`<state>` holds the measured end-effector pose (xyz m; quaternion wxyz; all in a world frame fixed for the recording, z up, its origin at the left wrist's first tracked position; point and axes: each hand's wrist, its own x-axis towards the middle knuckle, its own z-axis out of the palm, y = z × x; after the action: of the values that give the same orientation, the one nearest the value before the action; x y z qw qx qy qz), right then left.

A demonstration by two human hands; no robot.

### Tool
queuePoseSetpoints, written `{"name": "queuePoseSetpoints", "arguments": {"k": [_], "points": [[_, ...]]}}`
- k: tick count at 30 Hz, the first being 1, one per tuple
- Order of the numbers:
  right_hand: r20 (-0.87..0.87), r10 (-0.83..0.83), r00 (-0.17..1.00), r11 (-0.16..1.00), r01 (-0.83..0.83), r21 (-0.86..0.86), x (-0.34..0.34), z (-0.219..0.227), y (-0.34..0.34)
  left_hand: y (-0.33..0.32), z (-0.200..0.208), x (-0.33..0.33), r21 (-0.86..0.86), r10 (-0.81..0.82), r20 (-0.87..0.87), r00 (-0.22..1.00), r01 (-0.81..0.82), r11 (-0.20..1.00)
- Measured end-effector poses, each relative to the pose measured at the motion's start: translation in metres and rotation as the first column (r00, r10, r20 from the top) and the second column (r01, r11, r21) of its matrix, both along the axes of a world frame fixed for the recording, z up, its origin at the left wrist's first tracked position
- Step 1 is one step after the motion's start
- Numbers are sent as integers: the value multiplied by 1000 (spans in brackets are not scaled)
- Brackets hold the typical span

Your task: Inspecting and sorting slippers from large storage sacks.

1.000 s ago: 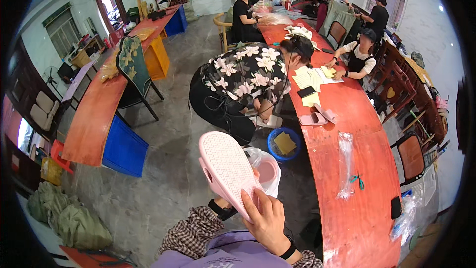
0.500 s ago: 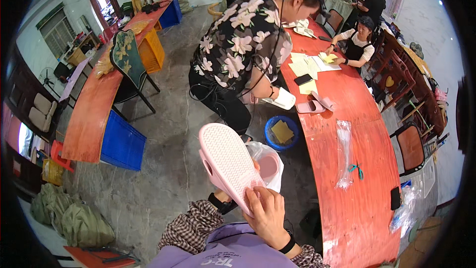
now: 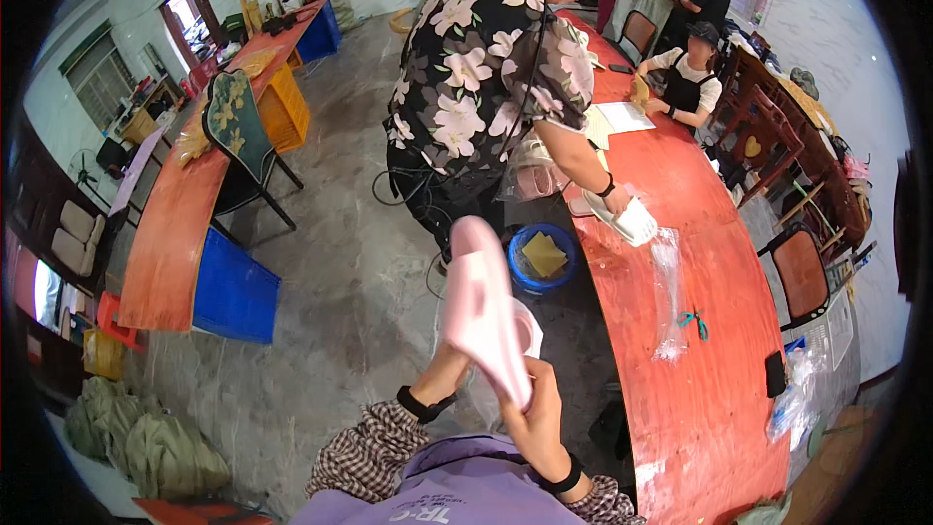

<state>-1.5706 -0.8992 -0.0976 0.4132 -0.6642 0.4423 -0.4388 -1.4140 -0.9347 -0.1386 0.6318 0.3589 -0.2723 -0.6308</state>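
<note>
A pink slide slipper stands tilted in front of me, sole turned aside and slightly blurred. My right hand grips its lower end, thumb against the near side. My left hand reaches behind the same slipper, which hides its fingers, so what they hold does not show. Partly covered behind it, a second pink slipper shows beside white, clear plastic.
To the right runs a long red table bearing a bundle of clear plastic bags, teal snips and a black phone. A blue bin stands by its edge. A co-worker leans there with a white slipper.
The pink slipper has turned from showing its patterned sole to a side-on view. The co-worker has moved a white slipper over the table; the pink pair there is now mostly hidden.
</note>
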Motion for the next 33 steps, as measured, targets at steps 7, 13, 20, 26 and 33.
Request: {"name": "queuePoseSetpoints", "arguments": {"k": [7, 13, 20, 26, 33], "points": [[280, -99, 955, 933, -9, 360, 29, -61, 19, 39, -32, 33, -46, -106, 316, 943, 127, 991], [345, -109, 932, 953, 0, 302, 52, -71, 11, 60, -37, 50, -38, -93, 474, 876, 126, 991], [291, -131, 948, 955, 42, 292, 73, -80, 5, 68, -44, 60, -151, 66, 654, 754, 44, 988], [228, -202, 953, 963, 150, 226, 86, -59, 7, 70, -31, 54, -256, 245, 792, 559, -60, 965], [384, -127, 915, 933, -21, 359, 66, -67, 3, 71, -26, 40, -247, 279, 800, 531, -132, 960]]}}
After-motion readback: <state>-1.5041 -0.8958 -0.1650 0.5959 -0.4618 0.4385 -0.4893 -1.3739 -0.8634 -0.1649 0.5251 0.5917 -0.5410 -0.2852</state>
